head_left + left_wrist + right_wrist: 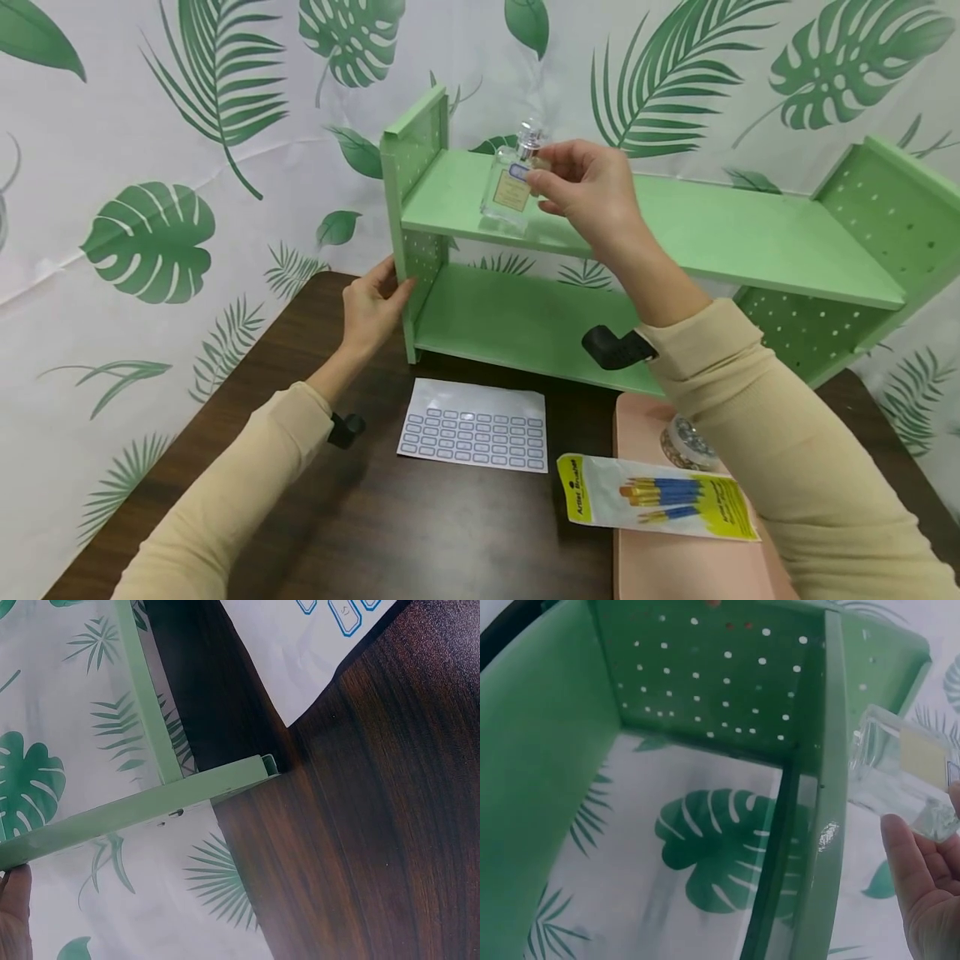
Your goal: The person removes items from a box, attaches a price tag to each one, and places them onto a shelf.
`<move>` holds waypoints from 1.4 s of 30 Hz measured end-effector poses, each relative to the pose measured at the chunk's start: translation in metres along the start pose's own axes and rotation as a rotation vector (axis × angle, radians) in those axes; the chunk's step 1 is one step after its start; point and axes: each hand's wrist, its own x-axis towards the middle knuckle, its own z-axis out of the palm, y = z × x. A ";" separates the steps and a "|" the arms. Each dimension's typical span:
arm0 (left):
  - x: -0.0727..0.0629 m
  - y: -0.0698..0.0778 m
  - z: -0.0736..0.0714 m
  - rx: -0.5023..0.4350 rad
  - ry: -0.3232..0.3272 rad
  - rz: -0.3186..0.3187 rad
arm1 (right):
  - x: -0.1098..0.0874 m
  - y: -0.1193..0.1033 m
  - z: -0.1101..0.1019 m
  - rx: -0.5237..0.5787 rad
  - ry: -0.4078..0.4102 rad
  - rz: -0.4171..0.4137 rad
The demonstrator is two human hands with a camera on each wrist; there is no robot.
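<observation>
My right hand (592, 187) pinches a clear glass perfume bottle (507, 187) near its top, between thumb and fingers. The bottle has a clear cap, a cream label and a small blue-bordered sticker, and its base is close over the left part of the upper board. In the right wrist view the bottle (900, 761) appears beside the board's front edge. My left hand (370, 308) holds the left side panel of the green two-tier shelf (720, 229), thumb at the panel's front edge. Only a bit of that hand (15, 911) shows in the left wrist view.
A sheet of blue-bordered stickers (472, 425) lies on the dark wooden table (420, 533) before the shelf. To the right, a pack of artist brushes (660, 500) overlaps a pink board (675, 567). A round clear container (688, 443) sits partly behind my right sleeve. Leaf-print cloth hangs behind.
</observation>
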 end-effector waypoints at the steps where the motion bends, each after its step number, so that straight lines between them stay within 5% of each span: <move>1: 0.000 0.000 0.000 -0.001 -0.001 0.001 | 0.001 0.000 0.001 -0.011 0.003 0.001; 18: -0.001 -0.001 0.004 -0.057 -0.010 0.012 | 0.010 0.007 0.009 -0.217 0.023 -0.084; 42: -0.001 -0.002 0.004 -0.061 -0.005 0.000 | 0.008 0.015 0.008 -0.244 0.022 -0.148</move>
